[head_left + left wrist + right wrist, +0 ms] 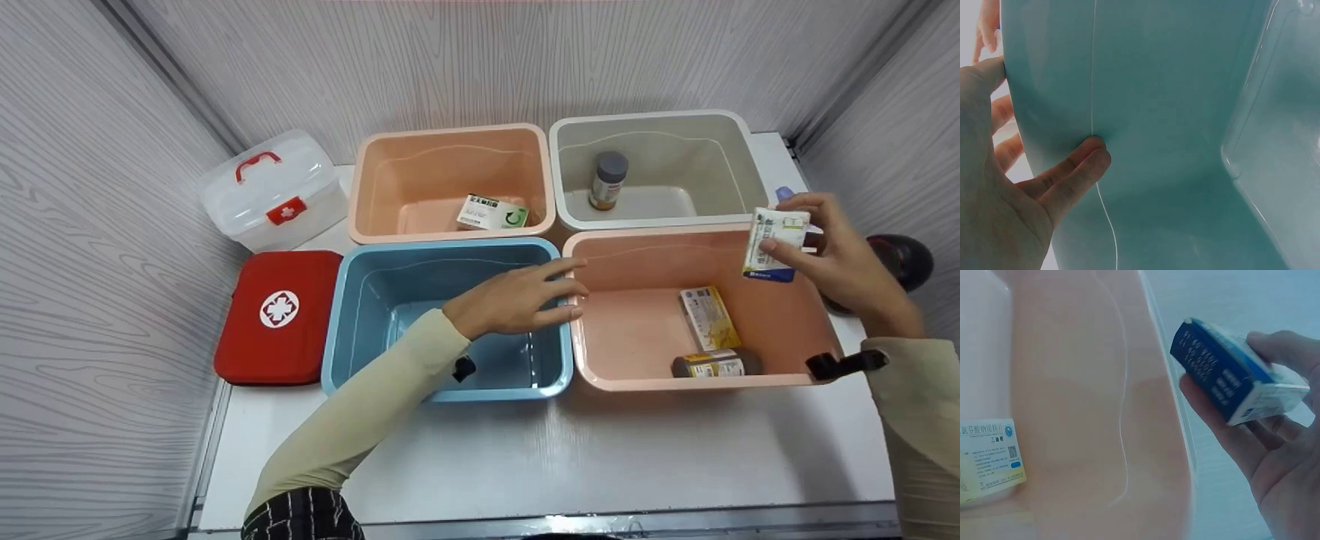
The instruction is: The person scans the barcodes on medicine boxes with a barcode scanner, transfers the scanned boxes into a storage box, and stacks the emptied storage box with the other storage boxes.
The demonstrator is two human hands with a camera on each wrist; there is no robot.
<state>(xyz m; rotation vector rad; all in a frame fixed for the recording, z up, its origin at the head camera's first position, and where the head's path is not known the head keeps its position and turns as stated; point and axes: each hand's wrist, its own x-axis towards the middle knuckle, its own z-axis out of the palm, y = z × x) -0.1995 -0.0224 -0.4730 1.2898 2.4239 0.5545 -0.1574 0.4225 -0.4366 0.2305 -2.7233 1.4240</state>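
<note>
My right hand point(844, 259) pinches a small white medicine box point(776, 244) with a dark blue end, above the right wall of the front pink bin point(630, 322). The right wrist view shows printed digits on the box's blue end point(1213, 374). My left hand point(517, 298) rests with extended fingers across the shared edge of the blue bin point(442, 247) and the pink bin. In the left wrist view, two fingers point(1075, 171) touch the blue bin's inner wall. Inside the pink bin lie a yellow-and-white medicine box point(709, 319) and a dark bottle point(716, 364).
Behind stand another pink bin point(450, 133) holding a white-and-green box point(491, 213), and a grey bin point(652, 116) with a grey-capped bottle point(607, 180). At left are a clear case point(274, 187) and a red first-aid case point(277, 349). A dark rounded object point(904, 261) stands at right.
</note>
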